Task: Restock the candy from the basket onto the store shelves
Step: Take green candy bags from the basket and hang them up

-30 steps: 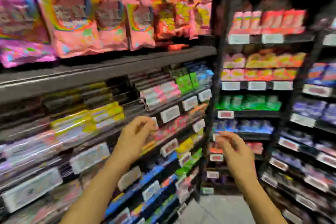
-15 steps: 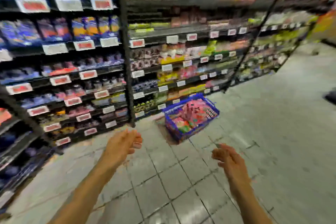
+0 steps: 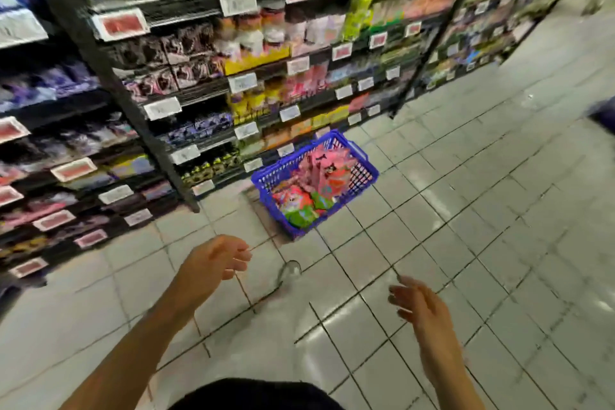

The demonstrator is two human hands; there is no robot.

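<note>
A blue plastic basket point(image 3: 364, 165) stands on the tiled floor against the foot of the shelves, some way ahead of me. Pink, red and green candy bags point(image 3: 314, 183) fill it. My left hand point(image 3: 213, 261) hovers over the floor short of the basket, fingers relaxed and empty. My right hand point(image 3: 417, 304) is lower and to the right, fingers loosely spread, holding nothing. Stocked store shelves point(image 3: 213, 93) with price tags run along the left and back.
A black shelf upright point(image 3: 159, 150) reaches the floor just left of the basket. Grey floor tiles point(image 3: 482, 210) stretch to the right. A dark object point(image 3: 602, 113) shows at the right edge. A small clear smear point(image 3: 289, 271) lies on the floor between my hands.
The view swung from the pink candy shelves down to the aisle floor and the basket. The basket now looks closer. Both hands dropped away from the shelf and stay empty.
</note>
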